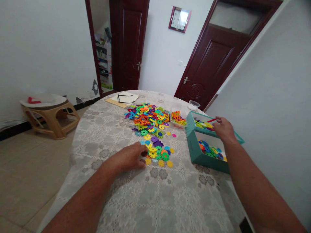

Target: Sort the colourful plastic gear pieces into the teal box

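My right hand (224, 127) is closed on a thin red piece (212, 120), pinched above the far compartment of a teal box (191, 146). Yellow, green and purple pieces (202, 125) lie in that compartment. Round notched discs (211, 150) in several colours fill part of the near compartment. On the table, my left hand (136, 156) rests with curled fingers beside a small group of flower-shaped plastic discs (158, 150); its thumb and forefinger are apart, and nothing shows between them. Behind that group spreads a large heap of colourful plastic pieces (148, 118).
A clear tub (178, 120) of orange and yellow pieces stands left of the box. Further back are a small clear bowl (193, 105) and eyeglasses (125, 97) on paper. The round table wears a patterned cloth (155, 197). A plastic stool (50, 118) stands at left.
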`<state>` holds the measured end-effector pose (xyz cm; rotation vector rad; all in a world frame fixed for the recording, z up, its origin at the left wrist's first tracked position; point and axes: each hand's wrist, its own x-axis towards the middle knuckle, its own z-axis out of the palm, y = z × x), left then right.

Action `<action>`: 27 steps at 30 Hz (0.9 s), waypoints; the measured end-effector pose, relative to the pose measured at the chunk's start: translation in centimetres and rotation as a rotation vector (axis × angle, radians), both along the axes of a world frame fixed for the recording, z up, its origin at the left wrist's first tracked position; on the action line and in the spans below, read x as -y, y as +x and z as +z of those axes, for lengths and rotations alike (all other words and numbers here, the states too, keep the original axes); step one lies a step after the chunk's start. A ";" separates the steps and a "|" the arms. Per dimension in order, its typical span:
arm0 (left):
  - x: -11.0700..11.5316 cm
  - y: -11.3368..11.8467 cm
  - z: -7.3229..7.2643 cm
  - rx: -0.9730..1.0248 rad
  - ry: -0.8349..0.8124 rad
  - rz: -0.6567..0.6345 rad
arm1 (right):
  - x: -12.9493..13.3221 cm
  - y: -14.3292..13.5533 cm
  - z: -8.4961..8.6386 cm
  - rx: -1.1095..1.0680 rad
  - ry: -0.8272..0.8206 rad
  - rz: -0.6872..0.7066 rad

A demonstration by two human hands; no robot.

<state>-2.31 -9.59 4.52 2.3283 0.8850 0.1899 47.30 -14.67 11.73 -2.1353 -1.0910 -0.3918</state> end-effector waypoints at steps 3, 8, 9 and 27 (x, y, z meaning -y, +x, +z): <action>0.0 -0.1 0.0 -0.012 -0.010 -0.005 | 0.7 -2.3 0.0 0.035 -0.049 -0.013; -0.2 0.4 -0.7 -0.017 0.064 0.016 | 2.4 -12.3 -2.0 0.005 -0.140 0.465; -0.2 0.5 -0.8 -0.016 0.077 0.021 | 2.4 -14.5 -2.9 0.023 -0.183 0.572; -0.2 0.5 -0.9 -0.019 0.121 -0.004 | -2.6 -24.6 -8.5 0.168 -0.597 0.488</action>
